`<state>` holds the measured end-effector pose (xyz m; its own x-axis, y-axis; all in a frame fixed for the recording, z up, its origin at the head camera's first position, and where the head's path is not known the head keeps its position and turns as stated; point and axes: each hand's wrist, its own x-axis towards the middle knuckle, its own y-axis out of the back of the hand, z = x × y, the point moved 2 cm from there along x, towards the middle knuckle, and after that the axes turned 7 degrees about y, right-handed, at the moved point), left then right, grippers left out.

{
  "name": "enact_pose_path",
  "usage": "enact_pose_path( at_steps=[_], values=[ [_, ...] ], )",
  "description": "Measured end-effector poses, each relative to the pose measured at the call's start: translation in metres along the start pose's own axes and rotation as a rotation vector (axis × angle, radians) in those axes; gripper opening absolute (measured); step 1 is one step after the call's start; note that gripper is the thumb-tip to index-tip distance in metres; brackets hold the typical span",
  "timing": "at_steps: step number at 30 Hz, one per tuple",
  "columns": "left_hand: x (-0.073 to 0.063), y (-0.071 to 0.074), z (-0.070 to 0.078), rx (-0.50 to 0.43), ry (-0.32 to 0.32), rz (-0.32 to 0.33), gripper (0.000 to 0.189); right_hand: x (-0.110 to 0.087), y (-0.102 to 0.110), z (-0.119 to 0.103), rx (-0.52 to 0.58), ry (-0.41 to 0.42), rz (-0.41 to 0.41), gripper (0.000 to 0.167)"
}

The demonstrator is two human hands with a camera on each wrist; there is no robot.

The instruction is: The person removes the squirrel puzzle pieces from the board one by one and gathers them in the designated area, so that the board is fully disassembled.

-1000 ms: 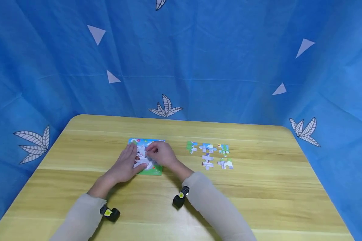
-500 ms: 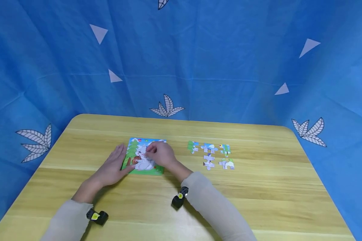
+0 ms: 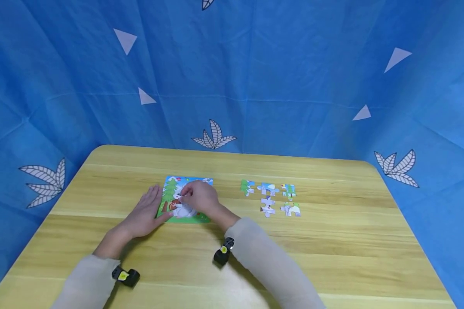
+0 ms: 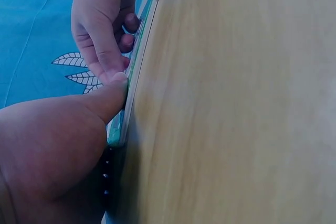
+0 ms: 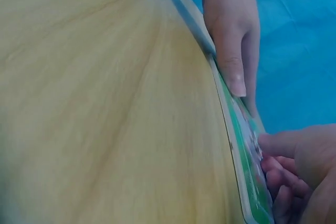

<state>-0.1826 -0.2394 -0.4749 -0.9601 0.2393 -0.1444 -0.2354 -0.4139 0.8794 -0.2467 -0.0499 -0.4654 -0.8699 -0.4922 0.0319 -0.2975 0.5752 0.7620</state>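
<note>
Green-edged puzzle board point(image 3: 195, 219) sits just left of centre frame, and the right hand point(image 3: 201, 197) is a touch further left over it than half a second ago. Its fingers are curled; can't tell if they're pinching anything. Meanwhile the left hand point(image 3: 142, 216) stays straight-fingered at the board's left edge, not grasping. The five loose pieces point(image 3: 269, 189) right of centre haven't budged, so probably mid-job.

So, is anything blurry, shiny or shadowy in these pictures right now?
Head view: mostly clear, with pale glare on the table toward the bottom and a soft shadow beside the right sleeve; left wrist view: wood grain soft, dark shadow beside the left hand; right wrist view: wood grain smeared, puzzle board seen nearly edge-on.
</note>
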Motion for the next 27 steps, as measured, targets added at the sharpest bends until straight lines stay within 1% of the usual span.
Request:
enact_pose_path(
  at_steps=[4, 7, 10, 13, 15, 19, 23, 27],
  values=[
    [0.001, 0.0, 0.0, -0.004, 0.006, -0.008, 0.09, 0.0, -0.004, -0.002, -0.042, -0.027, 0.024, 0.005],
    [0.0, 0.001, 0.001, -0.002, 0.007, -0.009, 0.09, 0.001, -0.009, -0.005, -0.087, -0.071, 0.037, 0.006],
    [-0.001, 0.002, 0.002, -0.002, 0.007, -0.006, 0.09, 0.002, -0.014, -0.008, -0.143, -0.108, 0.029, 0.009],
    [-0.001, 0.002, 0.003, -0.004, 0.006, -0.004, 0.089, 0.002, -0.015, -0.011, -0.183, -0.119, 0.01, 0.009],
    [-0.002, 0.002, 0.004, -0.005, 0.006, -0.005, 0.089, 0.002, -0.016, -0.012, -0.191, -0.121, -0.002, 0.008],
    [-0.002, 0.002, 0.004, -0.003, 0.006, -0.007, 0.089, 0.001, -0.015, -0.011, -0.159, -0.121, -0.004, 0.009],
    [-0.001, 0.002, 0.004, -0.001, 0.005, -0.009, 0.089, 0.0, -0.013, -0.009, -0.092, -0.111, 0.011, 0.012],
    [-0.002, 0.001, 0.002, -0.023, -0.007, -0.001, 0.09, -0.001, -0.011, -0.007, -0.018, -0.091, 0.038, 0.012]
  ],
)
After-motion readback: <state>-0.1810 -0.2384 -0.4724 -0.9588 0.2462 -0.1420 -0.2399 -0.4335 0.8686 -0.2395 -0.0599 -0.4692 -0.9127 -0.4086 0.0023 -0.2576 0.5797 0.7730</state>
